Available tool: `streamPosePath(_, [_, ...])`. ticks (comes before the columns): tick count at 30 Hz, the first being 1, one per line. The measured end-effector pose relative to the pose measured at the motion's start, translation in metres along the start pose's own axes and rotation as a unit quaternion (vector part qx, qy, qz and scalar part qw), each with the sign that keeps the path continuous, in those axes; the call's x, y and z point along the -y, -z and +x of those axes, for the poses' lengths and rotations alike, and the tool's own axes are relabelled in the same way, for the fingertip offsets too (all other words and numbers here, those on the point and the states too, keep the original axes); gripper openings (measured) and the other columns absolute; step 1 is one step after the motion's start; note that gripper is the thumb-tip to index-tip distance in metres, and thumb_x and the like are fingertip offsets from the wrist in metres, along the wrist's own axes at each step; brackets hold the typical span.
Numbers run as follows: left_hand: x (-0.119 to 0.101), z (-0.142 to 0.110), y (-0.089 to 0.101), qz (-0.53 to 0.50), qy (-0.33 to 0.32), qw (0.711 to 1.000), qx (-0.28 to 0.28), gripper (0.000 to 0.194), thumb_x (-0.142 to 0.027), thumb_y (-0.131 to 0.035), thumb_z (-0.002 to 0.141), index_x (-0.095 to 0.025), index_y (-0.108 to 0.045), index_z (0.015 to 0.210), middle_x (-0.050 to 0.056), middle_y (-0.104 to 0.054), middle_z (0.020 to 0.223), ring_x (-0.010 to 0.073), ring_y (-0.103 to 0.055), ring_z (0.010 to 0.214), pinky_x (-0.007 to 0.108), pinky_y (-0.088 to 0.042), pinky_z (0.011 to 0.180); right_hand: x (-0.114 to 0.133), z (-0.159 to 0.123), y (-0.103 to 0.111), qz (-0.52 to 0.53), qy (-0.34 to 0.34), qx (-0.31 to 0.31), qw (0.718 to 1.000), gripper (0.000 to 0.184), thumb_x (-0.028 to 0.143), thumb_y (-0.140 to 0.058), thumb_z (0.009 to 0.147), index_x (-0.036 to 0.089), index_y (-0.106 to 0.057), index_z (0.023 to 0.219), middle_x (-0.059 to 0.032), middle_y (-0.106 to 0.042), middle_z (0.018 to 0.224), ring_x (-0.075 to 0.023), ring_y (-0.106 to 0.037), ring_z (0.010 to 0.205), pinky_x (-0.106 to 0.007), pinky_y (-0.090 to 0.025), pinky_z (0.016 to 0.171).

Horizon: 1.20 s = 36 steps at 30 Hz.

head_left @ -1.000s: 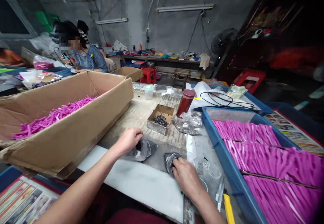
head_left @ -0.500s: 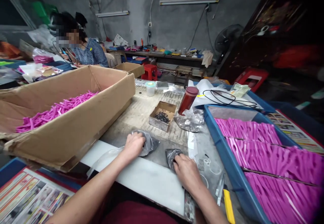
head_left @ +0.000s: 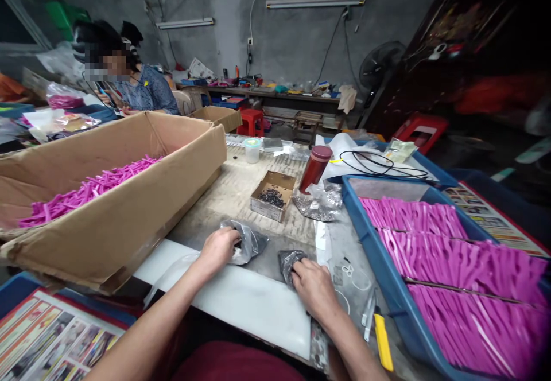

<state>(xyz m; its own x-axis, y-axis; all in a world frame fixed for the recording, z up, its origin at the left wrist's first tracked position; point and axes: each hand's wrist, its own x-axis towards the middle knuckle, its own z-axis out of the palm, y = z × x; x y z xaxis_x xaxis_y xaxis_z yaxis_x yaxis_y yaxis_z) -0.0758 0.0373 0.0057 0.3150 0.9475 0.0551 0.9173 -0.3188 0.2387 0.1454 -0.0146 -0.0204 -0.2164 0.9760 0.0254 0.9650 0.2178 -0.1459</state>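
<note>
My left hand [head_left: 218,249] is at the mouth of a clear plastic bag [head_left: 255,244] with dark contents. Its fingers are bent together at the opening, and their tips are hidden. Farther right, my right hand [head_left: 316,286] has its curled fingertips inside a smaller bag [head_left: 289,265] of dark small pieces. What those fingers pinch, if anything, does not show. Both bags lie on the worktable, behind a white sheet [head_left: 253,300]. Beyond them stands a small open cardboard box [head_left: 266,209] of little black parts.
At left is a big cardboard box [head_left: 172,214] of pink strips [head_left: 94,189]. A blue bin [head_left: 390,289] of pink pieces [head_left: 456,260] stands at right, beside a yellow-handled cutter [head_left: 383,341]. A dark red flask [head_left: 316,168] stands behind the bags. Another person [head_left: 150,88] sits far left.
My left hand has drawn back slightly to the left, showing more of the bag's opening. My right hand stays at the smaller bag. The whole view has shifted a little.
</note>
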Motion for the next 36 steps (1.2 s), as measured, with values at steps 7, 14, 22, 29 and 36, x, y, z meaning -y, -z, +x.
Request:
streamPosePath(7, [0.001,0.001,0.006,-0.047,0.004,0.998,-0.04,0.022,-0.015,-0.035,0.074,-0.017,-0.056,0.07,0.003,-0.056,0.067,0.0146,-0.051,0.065,0.022,-0.035,0.058,0.0,0.001,0.001,-0.001,0.011,0.003,1.0,0.014,0.018,-0.046,0.074,0.021,-0.058,0.068,-0.0013,-0.058,0.072,-0.0148,-0.05,0.071,-0.026,-0.022,0.059])
streamPosePath(14, [-0.003,-0.003,0.014,-0.179,0.052,0.981,-0.053,0.016,-0.016,-0.039,0.071,-0.019,-0.054,0.068,-0.003,-0.056,0.064,0.0105,-0.051,0.061,0.019,-0.035,0.057,0.001,0.0,-0.003,0.002,0.007,-0.019,1.0,0.015,0.016,-0.044,0.074,0.019,-0.056,0.066,-0.0016,-0.058,0.071,-0.0154,-0.05,0.072,-0.027,-0.022,0.06])
streamPosePath(22, [-0.001,-0.004,0.006,-0.39,0.113,0.913,-0.043,0.009,-0.022,-0.046,0.066,-0.015,-0.052,0.065,-0.004,-0.049,0.054,0.0073,-0.042,0.047,0.019,-0.032,0.046,0.0,0.0,0.006,0.004,0.008,0.021,1.0,0.011,0.019,-0.046,0.074,0.019,-0.057,0.071,-0.0026,-0.059,0.076,-0.0167,-0.052,0.076,-0.027,-0.025,0.061])
streamPosePath(29, [-0.017,-0.009,0.009,-0.651,0.175,0.738,0.013,0.03,-0.029,-0.061,0.056,-0.011,-0.052,0.078,-0.002,-0.051,0.054,0.0041,-0.039,0.04,0.016,-0.023,0.036,0.003,0.002,0.004,-0.008,0.007,0.02,1.0,0.012,0.017,-0.045,0.074,0.019,-0.056,0.072,-0.0033,-0.059,0.075,-0.0177,-0.052,0.073,-0.028,-0.025,0.061])
streamPosePath(36, [-0.028,-0.009,0.006,-0.705,0.169,0.686,0.054,0.032,-0.029,-0.066,0.055,-0.008,-0.054,0.076,0.001,-0.053,0.055,0.0039,-0.04,0.04,0.016,-0.023,0.035,-0.001,-0.003,0.002,0.018,0.004,-0.013,1.0,0.01,0.017,-0.046,0.075,0.019,-0.055,0.072,-0.0027,-0.059,0.075,-0.0172,-0.051,0.075,-0.028,-0.025,0.064])
